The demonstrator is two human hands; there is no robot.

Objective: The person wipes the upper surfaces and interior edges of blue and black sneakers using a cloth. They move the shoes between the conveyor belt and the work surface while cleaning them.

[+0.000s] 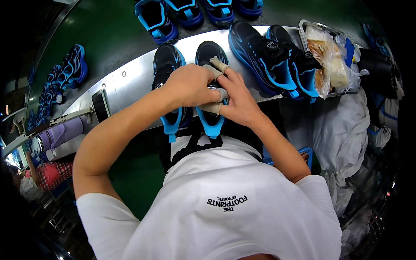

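Note:
Two black shoes with blue trim stand side by side on a metal ledge [130, 80] in front of me. My left hand [190, 84] is curled over the top of the right-hand shoe [211, 56], beside the left-hand shoe [167, 63]. My right hand [238, 102] presses against the same shoe from the right. Some of my fingers are wrapped in beige tape. Both hands grip the shoe's upper near its tongue; the part under my fingers is hidden.
Another black and blue pair [273, 58] lies on the ledge to the right, next to a metal tray [303, 24] with plastic bags [331, 56]. More blue shoes [186, 13] ride a green belt beyond. A dark phone [100, 106] lies at the left. White cloth [342, 130] hangs right.

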